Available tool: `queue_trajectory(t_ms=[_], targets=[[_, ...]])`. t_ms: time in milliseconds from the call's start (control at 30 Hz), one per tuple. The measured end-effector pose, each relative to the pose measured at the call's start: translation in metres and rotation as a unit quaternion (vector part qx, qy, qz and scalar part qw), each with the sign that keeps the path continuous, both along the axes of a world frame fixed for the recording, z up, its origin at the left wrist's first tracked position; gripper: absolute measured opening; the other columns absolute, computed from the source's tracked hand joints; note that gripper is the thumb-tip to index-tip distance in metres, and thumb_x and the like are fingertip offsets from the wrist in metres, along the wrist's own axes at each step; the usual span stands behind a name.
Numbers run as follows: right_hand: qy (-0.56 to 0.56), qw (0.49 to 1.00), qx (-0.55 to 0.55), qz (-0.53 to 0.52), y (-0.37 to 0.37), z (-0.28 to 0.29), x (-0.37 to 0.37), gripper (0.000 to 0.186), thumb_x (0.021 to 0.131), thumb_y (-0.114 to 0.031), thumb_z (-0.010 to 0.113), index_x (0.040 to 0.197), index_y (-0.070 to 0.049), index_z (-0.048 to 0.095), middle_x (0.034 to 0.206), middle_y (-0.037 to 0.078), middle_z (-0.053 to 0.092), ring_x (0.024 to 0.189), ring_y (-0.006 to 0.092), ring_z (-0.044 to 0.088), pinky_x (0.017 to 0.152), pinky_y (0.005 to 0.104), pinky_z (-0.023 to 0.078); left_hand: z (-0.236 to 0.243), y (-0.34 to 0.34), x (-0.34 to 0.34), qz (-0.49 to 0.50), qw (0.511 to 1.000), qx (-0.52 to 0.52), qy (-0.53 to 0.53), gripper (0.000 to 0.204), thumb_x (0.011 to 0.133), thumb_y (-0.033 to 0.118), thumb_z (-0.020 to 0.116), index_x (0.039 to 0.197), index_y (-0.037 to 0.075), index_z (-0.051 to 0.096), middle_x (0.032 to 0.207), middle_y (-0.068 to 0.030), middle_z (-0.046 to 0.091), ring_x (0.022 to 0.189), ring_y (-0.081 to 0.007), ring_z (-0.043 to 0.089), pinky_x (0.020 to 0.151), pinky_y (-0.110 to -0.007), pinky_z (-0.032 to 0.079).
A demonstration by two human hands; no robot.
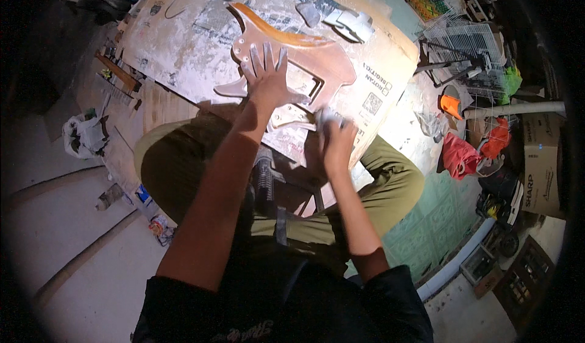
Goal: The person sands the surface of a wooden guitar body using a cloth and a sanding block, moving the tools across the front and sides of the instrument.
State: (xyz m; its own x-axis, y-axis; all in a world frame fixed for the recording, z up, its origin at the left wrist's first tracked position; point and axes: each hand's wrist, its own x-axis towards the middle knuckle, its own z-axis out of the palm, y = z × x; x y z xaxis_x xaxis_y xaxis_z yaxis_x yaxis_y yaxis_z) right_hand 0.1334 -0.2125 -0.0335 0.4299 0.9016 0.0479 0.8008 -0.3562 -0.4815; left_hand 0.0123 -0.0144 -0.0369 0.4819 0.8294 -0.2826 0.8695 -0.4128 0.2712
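Note:
A guitar body (295,53) in bare pinkish-brown wood, with orange-brown along its far edge, lies on a cardboard sheet in front of me. It has curved horns, small holes and a rectangular cutout near its right part. My left hand (268,81) rests flat on it, fingers spread and dusty. Beside its near edge, my right hand (338,139) is closed around a pale grey piece of sandpaper (327,118), slightly blurred. Close to the right hand, a pale, dusty curved part of the body (289,118) reaches toward me; the left wrist partly covers that area.
Dust covers the cardboard (177,32). A grey lump (309,14) and a crumpled silvery sheet (350,25) lie beyond the body. To the right are a white wire rack (469,44), red cloth (460,155) and cardboard boxes (542,178). A white plastic bag (84,134) sits left.

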Motion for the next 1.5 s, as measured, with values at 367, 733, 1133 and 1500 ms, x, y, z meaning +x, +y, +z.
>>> queue_trajectory(t_ms=[367, 733, 1133, 1500], targets=[[0.011, 0.999, 0.027, 0.022, -0.026, -0.002, -0.009, 0.028, 0.080, -0.002, 0.073, 0.107, -0.005, 0.065, 0.107, 0.028, 0.054, 0.101, 0.0471, 0.052, 0.089, 0.0520, 0.044, -0.003, -0.003, 0.005, -0.004, 1.000, 0.003, -0.003, 0.135, 0.060, 0.077, 0.079, 0.163, 0.012, 0.021, 0.169, -0.0261, 0.008, 0.153, -0.0538, -0.005, 0.115, -0.076, 0.001], [0.005, 0.999, 0.022, 0.026, -0.019, 0.014, -0.015, 0.027, 0.082, -0.004, 0.075, 0.109, -0.004, 0.067, 0.108, 0.027, 0.055, 0.099, 0.0444, 0.051, 0.086, 0.0502, 0.044, -0.003, -0.005, 0.003, -0.008, 1.000, -0.003, -0.005, 0.133, 0.063, 0.078, 0.077, 0.164, 0.012, 0.019, 0.168, -0.0272, 0.008, 0.153, -0.0539, -0.007, 0.115, -0.075, -0.001], [0.025, 0.999, 0.039, -0.022, 0.022, 0.010, 0.017, 0.027, 0.083, -0.005, 0.076, 0.108, -0.004, 0.065, 0.104, 0.025, 0.052, 0.102, 0.0451, 0.050, 0.089, 0.0514, 0.044, 0.002, 0.007, 0.008, -0.003, 0.999, -0.046, 0.021, 0.136, 0.066, 0.076, 0.077, 0.164, 0.010, 0.011, 0.169, -0.0272, 0.000, 0.152, -0.0536, -0.013, 0.115, -0.075, -0.003], [-0.005, 0.999, 0.024, -0.041, 0.018, 0.013, 0.005, 0.026, 0.082, -0.001, 0.069, 0.107, -0.006, 0.066, 0.105, 0.028, 0.054, 0.098, 0.0465, 0.051, 0.085, 0.0526, 0.044, 0.001, 0.006, 0.009, -0.010, 0.998, -0.060, 0.028, 0.135, 0.066, 0.076, 0.077, 0.165, 0.011, 0.011, 0.169, -0.0265, -0.002, 0.152, -0.0523, -0.014, 0.116, -0.074, -0.004]])
